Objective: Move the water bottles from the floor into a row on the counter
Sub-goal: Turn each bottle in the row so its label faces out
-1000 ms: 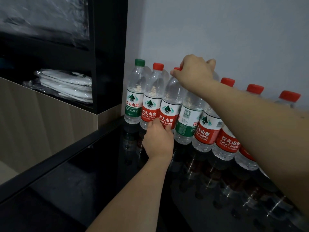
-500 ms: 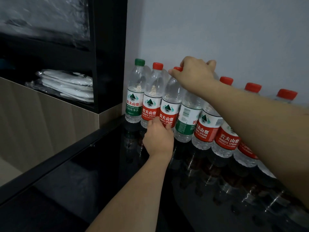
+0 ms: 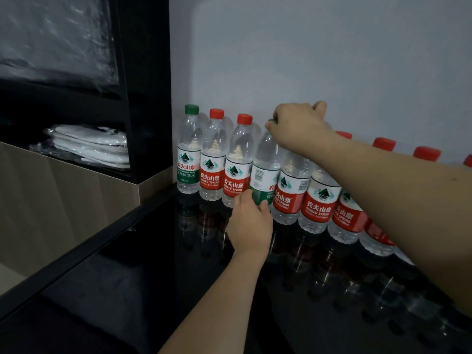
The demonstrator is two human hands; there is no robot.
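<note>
Both forearms reached forward over a glossy black surface (image 3: 158, 256) toward a row of water bottles (image 3: 319, 195) that stood upright along the grey wall (image 3: 319, 52), their sides touching or nearly so. The right hand (image 3: 297, 126) was extended from the right edge of the view, fingers curled down over the cap of the fourth bottle (image 3: 265, 172) from the left, a green-labelled one; only a sliver of its green cap showed beneath the fingers. The left hand (image 3: 250, 224) came up from below, its fingers and thumb curled round the lower body of the same bottle at the base of its label. That bottle leaned slightly to the left, its barcode panel turned outward.

The leftmost bottle (image 3: 188, 152) carried a green cap and a green label reading 农夫山泉 above 饮用纯净水. The second bottle (image 3: 213, 157) and third bottle (image 3: 236, 162) had red caps and red labels printed 农夫山泉 and NONGFU SPRING under a mountain emblem. Further red-labelled bottles with the same wording ran off to the right behind the right forearm, their smaller print too fine to read.

A black shelf unit (image 3: 145, 85) stood at left, holding folded white items in clear wrapping (image 3: 89, 144).
</note>
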